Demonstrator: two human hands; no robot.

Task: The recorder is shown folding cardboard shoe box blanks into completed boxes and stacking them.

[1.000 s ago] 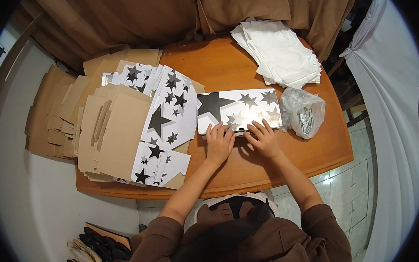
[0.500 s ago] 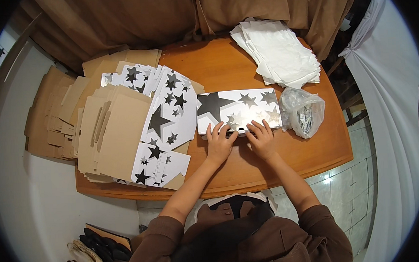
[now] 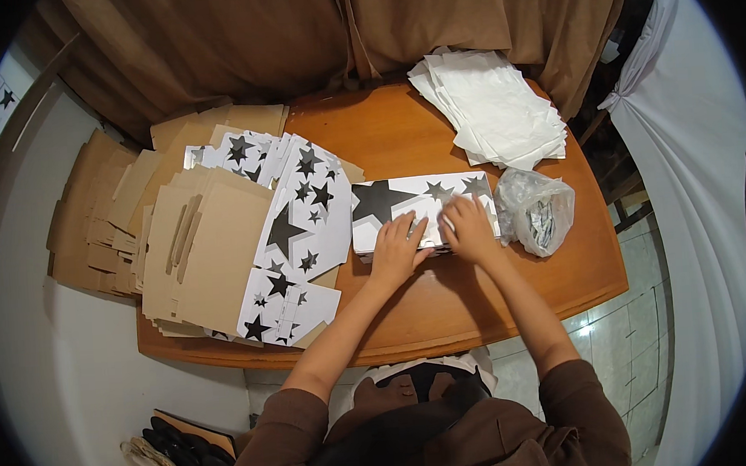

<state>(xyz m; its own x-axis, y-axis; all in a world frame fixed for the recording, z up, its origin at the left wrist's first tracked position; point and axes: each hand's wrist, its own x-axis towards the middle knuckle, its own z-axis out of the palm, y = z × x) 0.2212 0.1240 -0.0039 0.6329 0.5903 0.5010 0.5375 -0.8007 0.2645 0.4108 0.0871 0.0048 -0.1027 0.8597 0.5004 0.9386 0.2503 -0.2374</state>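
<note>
A closed white cardboard box (image 3: pixel 417 193) printed with black and silver stars lies at the middle of the table. My left hand (image 3: pixel 398 250) rests on the front part of its lid, fingers apart and thumb by the front edge. Beside it, my right hand (image 3: pixel 472 232) reaches further over the lid, its slightly bent fingers a little blurred. Neither hand holds anything. Between them, part of the box's front edge is covered by my fingers.
Flat star-printed cardboard blanks (image 3: pixel 300 229) and plain brown ones (image 3: pixel 212 251) are stacked on the left. White paper sheets (image 3: pixel 498 106) lie at the back right. Right of the box sits a clear plastic bag (image 3: pixel 542 210) with small items inside. Brown curtains (image 3: pixel 250 44) hang behind the wooden table (image 3: pixel 564 281).
My right hand has moved away from the front edge, further onto the lid. My left hand stays near the front edge. The whole view has shifted slightly.
</note>
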